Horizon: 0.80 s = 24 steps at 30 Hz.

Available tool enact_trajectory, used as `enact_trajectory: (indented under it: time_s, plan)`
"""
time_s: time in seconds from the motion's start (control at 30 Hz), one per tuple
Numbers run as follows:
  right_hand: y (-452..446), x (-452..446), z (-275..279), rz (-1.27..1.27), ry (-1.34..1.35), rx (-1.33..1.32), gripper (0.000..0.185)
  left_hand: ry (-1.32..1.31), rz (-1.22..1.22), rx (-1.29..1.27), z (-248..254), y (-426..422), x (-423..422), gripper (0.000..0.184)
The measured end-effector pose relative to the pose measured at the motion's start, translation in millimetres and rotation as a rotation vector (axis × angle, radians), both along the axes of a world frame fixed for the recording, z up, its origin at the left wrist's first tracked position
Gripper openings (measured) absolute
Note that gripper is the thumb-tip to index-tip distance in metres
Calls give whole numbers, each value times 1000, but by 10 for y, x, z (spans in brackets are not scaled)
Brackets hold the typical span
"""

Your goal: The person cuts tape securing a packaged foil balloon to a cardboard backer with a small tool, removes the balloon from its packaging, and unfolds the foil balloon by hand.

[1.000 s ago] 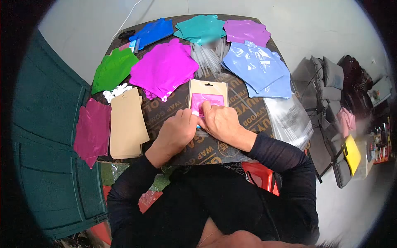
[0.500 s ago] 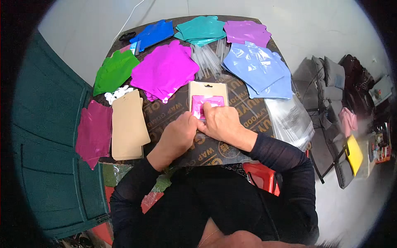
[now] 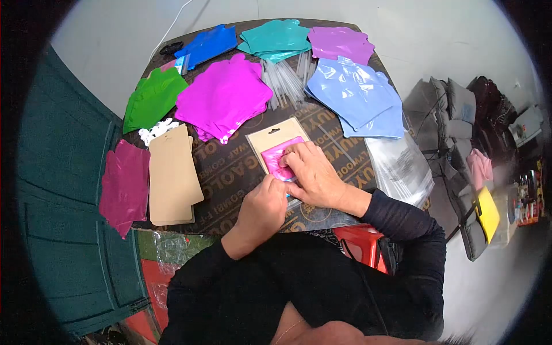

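Slanting lengthwise, the package (image 3: 265, 140) points away, leftward.

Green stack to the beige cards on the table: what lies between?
In the head view, a small heap of white pieces lies between the green stack and the beige cards; too small to identify.

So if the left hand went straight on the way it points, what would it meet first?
The left hand would likely meet the pink packet first, though the right hand is very close and depth is unclear.
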State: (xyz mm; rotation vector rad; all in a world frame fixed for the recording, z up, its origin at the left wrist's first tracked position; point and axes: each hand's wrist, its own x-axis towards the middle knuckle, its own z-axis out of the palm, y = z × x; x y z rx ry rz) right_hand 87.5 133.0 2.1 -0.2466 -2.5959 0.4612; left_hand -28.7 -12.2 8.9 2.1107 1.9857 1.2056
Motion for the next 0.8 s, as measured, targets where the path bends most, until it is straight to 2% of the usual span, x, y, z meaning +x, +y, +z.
enact_trajectory:
  time_s: [0.2,0.37,0.5,0.67,0.77,0.8]
  plan:
    - [-14,13,26,-54,-44,-8,29,182,45,-10,-55,-5,38,5]
    - [142,159,29,154,45,29,33,287,47,-27,-71,-18,-7,8]
    - [92,485,249,132,-121,181,39,324,13,-73,4,-40,-21,9]
    - [27,688,320,135,-150,129,42,336,-82,-51,166,-66,-14,9]
    - [131,785,382,143,-55,75,33,319,-107,-16,116,-47,-27,9]
    - [166,832,403,-44,-78,99,25,313,-118,2,100,-34,-33,10]
